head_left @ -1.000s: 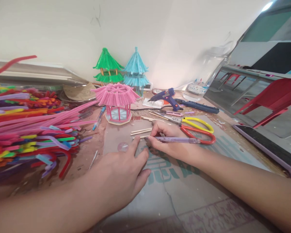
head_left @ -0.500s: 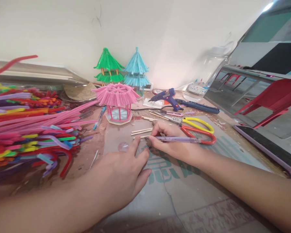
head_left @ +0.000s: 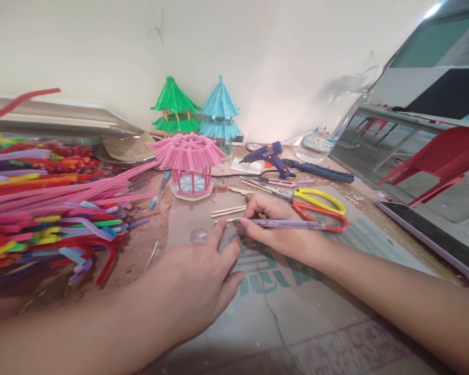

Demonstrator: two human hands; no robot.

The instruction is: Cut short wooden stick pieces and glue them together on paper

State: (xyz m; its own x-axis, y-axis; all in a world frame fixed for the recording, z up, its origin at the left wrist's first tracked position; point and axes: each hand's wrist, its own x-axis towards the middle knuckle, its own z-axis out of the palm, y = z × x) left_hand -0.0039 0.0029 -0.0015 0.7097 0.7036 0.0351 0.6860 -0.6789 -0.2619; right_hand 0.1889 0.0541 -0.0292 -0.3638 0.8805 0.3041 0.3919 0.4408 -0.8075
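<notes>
My right hand [head_left: 271, 219] is closed round a slim purple pen [head_left: 289, 224], its dark tip pointing left at a short wooden stick [head_left: 230, 221]. My left hand [head_left: 203, 276] lies low over the mat with fingers apart. Its index fingertip touches the left end of that stick. Just beyond, two more pale wooden sticks [head_left: 229, 211] lie side by side. Behind them stands a small pink pavilion [head_left: 191, 166] made of pipe cleaners, on a pale base. Large scissors [head_left: 316, 203] with yellow and red handles rest beyond my right hand.
Colourful pipe cleaners [head_left: 62, 208] are heaped at the left. A green pavilion [head_left: 175, 104] and a blue pavilion [head_left: 220, 107] stand by the wall. A blue glue gun [head_left: 269, 156], a large clear bottle [head_left: 328, 125] and a phone-like dark slab [head_left: 433, 234] are at the right.
Hardly anything differs. Both hands stay in place, and the pen tip has barely shifted at the stick.
</notes>
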